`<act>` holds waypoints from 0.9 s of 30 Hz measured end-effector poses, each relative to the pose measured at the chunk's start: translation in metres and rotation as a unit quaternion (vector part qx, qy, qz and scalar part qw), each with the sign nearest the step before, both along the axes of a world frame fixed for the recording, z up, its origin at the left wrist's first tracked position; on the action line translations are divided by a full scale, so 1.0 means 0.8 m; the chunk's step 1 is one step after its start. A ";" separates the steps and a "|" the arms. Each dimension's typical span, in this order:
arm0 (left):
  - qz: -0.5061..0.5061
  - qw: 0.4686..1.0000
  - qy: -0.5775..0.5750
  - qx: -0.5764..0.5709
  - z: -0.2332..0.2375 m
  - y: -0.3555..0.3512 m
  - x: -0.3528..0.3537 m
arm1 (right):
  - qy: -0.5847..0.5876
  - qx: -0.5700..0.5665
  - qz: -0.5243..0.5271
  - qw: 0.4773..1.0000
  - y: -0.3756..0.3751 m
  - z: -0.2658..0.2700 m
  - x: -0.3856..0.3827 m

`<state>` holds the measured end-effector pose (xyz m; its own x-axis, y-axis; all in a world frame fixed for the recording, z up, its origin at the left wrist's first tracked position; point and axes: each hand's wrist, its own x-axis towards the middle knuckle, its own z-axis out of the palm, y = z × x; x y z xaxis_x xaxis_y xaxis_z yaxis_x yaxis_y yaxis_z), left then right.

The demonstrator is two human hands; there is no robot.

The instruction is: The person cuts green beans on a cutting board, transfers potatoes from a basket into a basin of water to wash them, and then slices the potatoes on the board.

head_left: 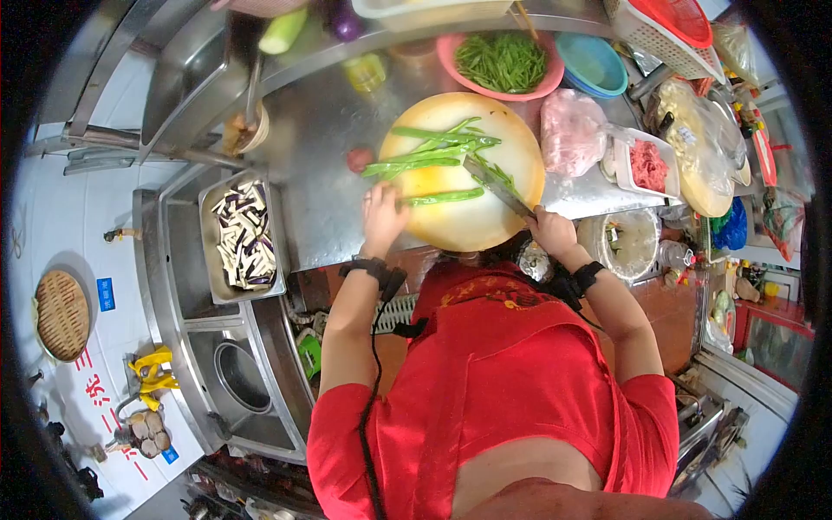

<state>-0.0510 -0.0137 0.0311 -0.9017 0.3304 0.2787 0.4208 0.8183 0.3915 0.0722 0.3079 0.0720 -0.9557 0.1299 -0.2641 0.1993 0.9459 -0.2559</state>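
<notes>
On the round cutting board (416,230) lie several long green peppers (425,165), some side by side and some crossing. My right hand (552,232) is closed round the handle of a kitchen knife (503,188), its blade slanting up and left across the board, close to cut green pieces (498,176). At the board's left edge, my left hand (384,215) has its fingers closed at the near end of one long green pepper (444,198). The fingertips are slightly blurred. A small reddish round thing (359,159) sits left of the board.
Behind the board stands a pink bowl (446,65) of green shreds, beside blue bowls (592,65). To the right are a bag of pink contents (574,132) and a white tub (620,169) with minced meat. A metal pan (208,251) of cut eggplant rests over the sink at left.
</notes>
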 end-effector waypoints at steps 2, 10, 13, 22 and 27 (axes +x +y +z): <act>0.004 0.999 0.039 -0.011 0.004 0.016 -0.020 | -0.006 -0.001 -0.004 1.000 -0.001 -0.001 0.001; -0.028 0.988 0.059 -0.140 -0.002 0.054 -0.085 | 0.003 0.019 0.010 1.000 -0.004 -0.004 0.005; -0.053 0.991 0.071 -0.098 0.007 0.053 -0.085 | 0.001 0.024 0.007 1.000 -0.006 -0.004 0.005; -0.038 0.996 0.064 -0.039 0.023 0.024 -0.086 | -0.008 0.025 0.005 1.000 -0.009 0.006 0.004; -0.170 0.975 0.097 -0.104 0.026 0.009 -0.039 | -0.023 0.012 -0.008 1.000 -0.011 0.014 0.003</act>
